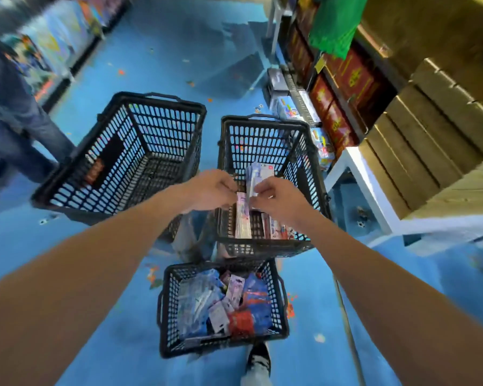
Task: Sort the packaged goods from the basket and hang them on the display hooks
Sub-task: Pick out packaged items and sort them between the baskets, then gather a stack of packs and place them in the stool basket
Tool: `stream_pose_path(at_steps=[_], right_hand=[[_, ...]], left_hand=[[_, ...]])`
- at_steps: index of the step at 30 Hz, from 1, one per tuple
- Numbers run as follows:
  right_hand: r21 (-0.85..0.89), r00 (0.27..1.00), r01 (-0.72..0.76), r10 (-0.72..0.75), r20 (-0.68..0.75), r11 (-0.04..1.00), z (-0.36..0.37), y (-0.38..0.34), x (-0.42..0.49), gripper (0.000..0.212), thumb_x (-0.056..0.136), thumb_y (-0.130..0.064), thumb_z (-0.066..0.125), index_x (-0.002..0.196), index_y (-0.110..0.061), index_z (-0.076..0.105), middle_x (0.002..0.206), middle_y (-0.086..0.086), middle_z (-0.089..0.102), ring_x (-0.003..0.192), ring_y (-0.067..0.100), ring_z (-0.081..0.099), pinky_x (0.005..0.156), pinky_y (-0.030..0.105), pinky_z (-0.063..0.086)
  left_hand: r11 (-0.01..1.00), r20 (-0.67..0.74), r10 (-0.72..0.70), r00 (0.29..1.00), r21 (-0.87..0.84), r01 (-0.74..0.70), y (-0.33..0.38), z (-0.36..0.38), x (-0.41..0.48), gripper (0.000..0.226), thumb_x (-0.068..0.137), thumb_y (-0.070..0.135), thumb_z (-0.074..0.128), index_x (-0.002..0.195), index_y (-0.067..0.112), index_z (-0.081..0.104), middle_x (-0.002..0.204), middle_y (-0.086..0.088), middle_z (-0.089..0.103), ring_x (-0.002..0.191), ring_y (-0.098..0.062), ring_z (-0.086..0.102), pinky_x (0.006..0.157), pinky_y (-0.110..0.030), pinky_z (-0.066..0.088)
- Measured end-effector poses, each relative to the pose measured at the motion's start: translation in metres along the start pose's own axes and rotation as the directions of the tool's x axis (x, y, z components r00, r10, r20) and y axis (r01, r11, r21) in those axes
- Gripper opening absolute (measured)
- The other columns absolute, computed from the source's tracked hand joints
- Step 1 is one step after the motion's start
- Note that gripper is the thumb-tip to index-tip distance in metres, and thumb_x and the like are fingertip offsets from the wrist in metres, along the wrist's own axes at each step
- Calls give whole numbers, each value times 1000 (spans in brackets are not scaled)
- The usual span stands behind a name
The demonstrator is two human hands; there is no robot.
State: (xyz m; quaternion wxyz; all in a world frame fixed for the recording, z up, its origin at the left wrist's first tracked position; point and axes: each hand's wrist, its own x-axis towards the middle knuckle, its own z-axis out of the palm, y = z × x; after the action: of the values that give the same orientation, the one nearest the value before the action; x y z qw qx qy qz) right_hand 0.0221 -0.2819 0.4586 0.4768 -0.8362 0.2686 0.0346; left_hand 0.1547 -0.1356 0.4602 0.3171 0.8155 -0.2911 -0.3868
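Three black plastic baskets stand on the blue floor. The near basket [166, 316] is full of mixed packaged goods [223, 305]. The middle-right basket [262, 247] holds upright rows of packets [243, 218]. Both my hands reach over it. My left hand [211, 189] pinches the top of a pink packet in the row. My right hand [276, 197] grips a pale blue and white packet [255, 174] that stands up above my fingers. The left basket [117, 151] looks empty. No display hooks show.
Another person in jeans [14, 129] stands at the far left. Shelves with red boxes [343, 87] and wooden crates [430, 129] line the right side, above a white shelf edge [365, 185]. My shoe [258, 358] is just behind the near basket. Scraps litter the floor.
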Motion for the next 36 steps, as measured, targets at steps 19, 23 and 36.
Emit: stream_pose_path(at_steps=[19,23,36], right_hand=[[-468,875,-117,314,369,876,268,250,-30,19,86,-23,66,83,-4,65,90,14,66,89,31,65,67,32,50],[-464,879,-61,268,394,884,337,325,0,18,92,-22,61,80,-11,54,91,8,57,96,32,61,66,30,41],[-366,974,173,-103,203,914,452,427,149,64,88,-12,66,149,-25,52,145,5,59,132,28,54,106,31,42]], left_hand=[[807,232,-499,835,476,351,-298,222,-15,31,88,37,69,82,13,50,83,-7,53,69,-22,53,62,-34,40],[803,90,-471,878,456,384,-395,288,18,66,80,56,71,125,11,55,123,-14,60,109,-35,62,92,-45,55],[750,-184,-474,861,428,505,-551,349,145,91,82,54,80,144,4,35,139,-14,47,126,-31,52,94,-36,48]])
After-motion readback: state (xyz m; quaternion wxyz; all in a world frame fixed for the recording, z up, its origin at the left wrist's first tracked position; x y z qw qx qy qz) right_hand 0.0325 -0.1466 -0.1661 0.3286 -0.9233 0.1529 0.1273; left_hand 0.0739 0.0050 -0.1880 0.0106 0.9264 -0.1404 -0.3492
